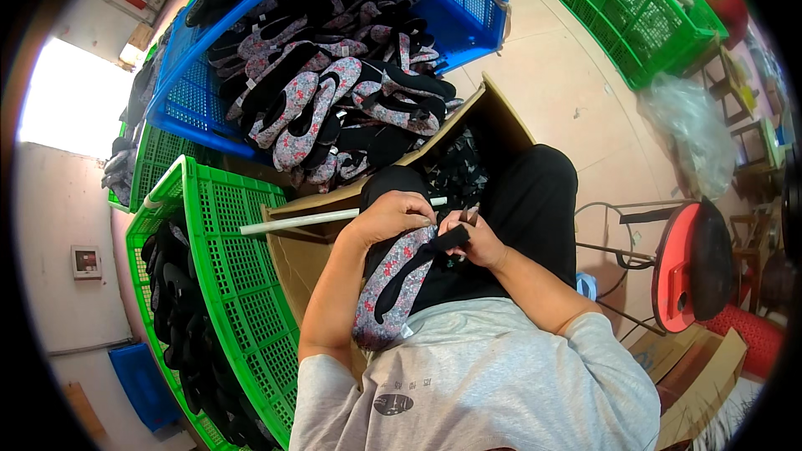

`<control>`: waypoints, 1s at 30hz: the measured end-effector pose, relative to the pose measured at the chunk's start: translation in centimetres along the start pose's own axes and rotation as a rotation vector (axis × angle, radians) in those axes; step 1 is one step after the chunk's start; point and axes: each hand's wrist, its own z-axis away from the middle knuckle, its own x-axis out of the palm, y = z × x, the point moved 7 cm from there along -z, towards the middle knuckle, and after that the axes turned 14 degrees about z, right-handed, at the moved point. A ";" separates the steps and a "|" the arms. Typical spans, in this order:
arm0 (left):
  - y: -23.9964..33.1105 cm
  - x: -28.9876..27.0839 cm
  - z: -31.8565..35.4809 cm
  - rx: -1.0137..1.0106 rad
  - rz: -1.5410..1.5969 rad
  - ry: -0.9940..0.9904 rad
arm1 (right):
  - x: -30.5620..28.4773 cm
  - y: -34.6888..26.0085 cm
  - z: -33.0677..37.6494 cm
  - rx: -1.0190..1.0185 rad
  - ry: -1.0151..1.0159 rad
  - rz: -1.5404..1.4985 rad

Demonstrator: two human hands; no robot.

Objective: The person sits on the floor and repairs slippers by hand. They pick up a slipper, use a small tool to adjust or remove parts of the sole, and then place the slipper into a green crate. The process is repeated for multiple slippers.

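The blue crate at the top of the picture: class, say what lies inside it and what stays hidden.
The blue crate holds a heap of floral shoe uppers with black trim, spilling over its near edge. The heap covers most of the crate's floor, so whatever lies beneath cannot be seen.

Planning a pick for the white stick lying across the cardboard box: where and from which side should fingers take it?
Grip the thin white stick on its bare left half, coming from above with fingers closing across its width. It lies roughly level across the open brown cardboard box. Its right end runs under the left hand, next to the floral fabric shoe, so that end is blocked.
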 end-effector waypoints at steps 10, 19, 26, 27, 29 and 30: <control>-0.8 0.6 0.6 0.057 -0.177 0.430 | 2.7 -2.1 1.2 0.007 -0.344 0.528; -1.3 0.3 0.9 0.034 -0.122 0.656 | 2.7 -2.2 1.3 0.010 -0.340 0.515; 0.6 0.7 1.9 0.100 -0.182 0.688 | -0.6 -3.8 0.4 0.028 0.070 0.247; 1.7 1.0 2.2 0.127 -0.234 0.695 | -0.5 -4.5 0.3 0.038 0.120 0.243; 4.1 1.7 2.8 0.200 -0.317 0.706 | -1.0 -4.6 0.3 0.010 0.079 0.336; 5.6 2.2 3.3 0.242 -0.352 0.714 | -1.1 -4.6 0.3 -0.003 0.054 0.382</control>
